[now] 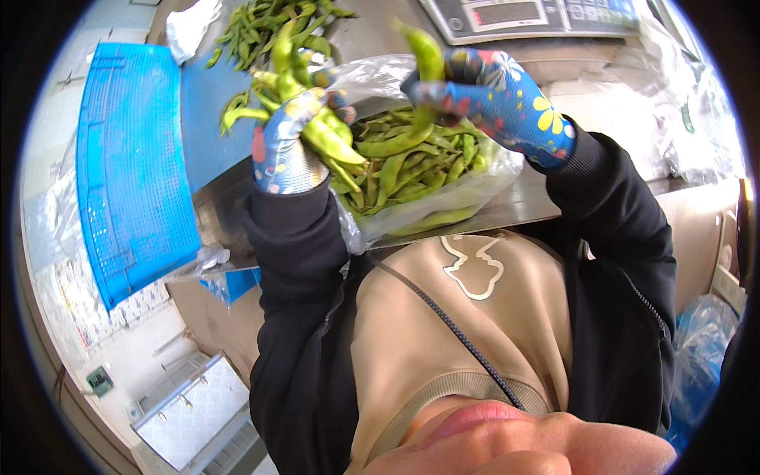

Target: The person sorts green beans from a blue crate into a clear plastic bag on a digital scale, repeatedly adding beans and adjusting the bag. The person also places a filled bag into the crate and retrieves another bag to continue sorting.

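My left hand (291, 142), in a blue floral work glove, holds a bunch of long green chili peppers (326, 139). They stick out above and below the fingers. My right hand (493, 95), in a matching glove, grips a curved green pepper (425, 50) between thumb and fingers; the fingertips are blurred. Below and between both hands, a clear plastic bag (436, 219) lies open at the table's near edge. Many green peppers (409, 163) fill it. The right hand is just above the bag's far right side.
Loose peppers (255, 38) lie in a pile at the back left of the metal table (374, 29). A digital scale (522, 21) stands at the back right. At left is a blue perforated plastic basket (136, 172). Crumpled clear plastic (689, 124) is at right.
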The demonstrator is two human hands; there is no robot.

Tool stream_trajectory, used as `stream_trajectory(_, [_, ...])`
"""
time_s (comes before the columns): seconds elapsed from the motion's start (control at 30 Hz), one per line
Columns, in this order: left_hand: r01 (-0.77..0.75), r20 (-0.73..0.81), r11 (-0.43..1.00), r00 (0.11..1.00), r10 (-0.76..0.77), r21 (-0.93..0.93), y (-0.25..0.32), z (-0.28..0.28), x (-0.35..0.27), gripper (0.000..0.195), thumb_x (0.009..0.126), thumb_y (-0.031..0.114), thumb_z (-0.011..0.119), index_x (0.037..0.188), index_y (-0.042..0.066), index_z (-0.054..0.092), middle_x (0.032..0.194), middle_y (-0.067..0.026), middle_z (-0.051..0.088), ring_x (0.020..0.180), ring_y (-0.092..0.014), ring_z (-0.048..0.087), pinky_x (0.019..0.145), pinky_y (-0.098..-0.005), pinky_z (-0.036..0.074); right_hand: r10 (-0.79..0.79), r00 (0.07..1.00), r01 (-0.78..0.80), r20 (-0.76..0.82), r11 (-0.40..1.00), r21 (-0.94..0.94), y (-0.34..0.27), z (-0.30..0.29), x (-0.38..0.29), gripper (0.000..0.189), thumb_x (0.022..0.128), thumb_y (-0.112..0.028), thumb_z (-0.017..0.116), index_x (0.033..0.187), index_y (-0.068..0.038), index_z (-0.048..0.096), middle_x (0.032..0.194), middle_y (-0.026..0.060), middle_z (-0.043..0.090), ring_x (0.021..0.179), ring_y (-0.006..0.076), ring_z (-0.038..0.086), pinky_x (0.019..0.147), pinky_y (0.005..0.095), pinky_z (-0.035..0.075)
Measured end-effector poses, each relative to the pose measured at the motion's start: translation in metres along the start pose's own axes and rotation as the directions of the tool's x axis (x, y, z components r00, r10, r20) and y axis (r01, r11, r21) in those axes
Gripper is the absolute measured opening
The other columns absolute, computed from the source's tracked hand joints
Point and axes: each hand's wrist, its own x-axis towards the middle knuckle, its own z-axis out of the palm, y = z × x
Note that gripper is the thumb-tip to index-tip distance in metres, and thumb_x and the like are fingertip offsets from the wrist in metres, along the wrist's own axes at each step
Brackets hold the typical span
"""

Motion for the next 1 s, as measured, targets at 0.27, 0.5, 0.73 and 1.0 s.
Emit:
stream_trajectory(0.27, [0.253,0.194,0.967,0.949,-0.249,0.003,-0.018,-0.002,-0.025,0.032,0.080,0.018,0.065,0.100,-0.007,0.066,0.097,-0.0208,0.066,0.088,-0.039,0.066,0.074,-0.0446,0.056,-0.226,0.970,0.202,0.093,0.955,0.215,0.031,0.008,0.010,0.041,0.097,-0.022,0.063,0.130,0.001,0.055,0.120,0.0096,0.064,0.111,0.0165,0.061,0.096,0.0301,0.051])
stream_trajectory(0.5, [0.456,0.346,0.888,0.826,-0.444,0.051,-0.002,0.019,-0.019,0.033,0.077,0.013,0.065,0.106,-0.001,0.057,0.096,-0.0203,0.065,0.079,-0.030,0.066,0.077,-0.0433,0.055,-0.157,0.987,0.159,-0.027,0.962,0.221,0.033,0.001,0.013,0.036,0.101,-0.027,0.054,0.125,-0.001,0.059,0.119,0.0077,0.061,0.107,0.0137,0.061,0.093,0.0325,0.053])
stream_trajectory(0.73, [0.279,0.079,0.959,0.958,-0.274,-0.051,-0.019,0.018,-0.016,0.036,0.084,0.013,0.066,0.116,-0.002,0.057,0.089,-0.0157,0.064,0.080,-0.026,0.063,0.073,-0.0363,0.053,-0.021,1.000,0.027,-0.017,0.659,0.752,0.017,0.005,0.012,0.024,0.101,-0.023,0.054,0.111,-0.004,0.063,0.103,0.0050,0.064,0.097,0.0119,0.060,0.086,0.0288,0.048])
stream_trajectory(1.0, [0.329,0.244,0.891,0.935,-0.259,-0.312,-0.022,0.003,-0.001,0.028,0.089,0.021,0.067,0.111,0.007,0.058,0.091,-0.0139,0.065,0.084,-0.028,0.067,0.078,-0.0415,0.058,-0.160,0.980,0.067,0.120,0.827,0.558,0.045,-0.002,0.010,0.042,0.100,-0.032,0.056,0.129,-0.002,0.054,0.121,0.0085,0.061,0.114,0.0177,0.060,0.095,0.0359,0.053])
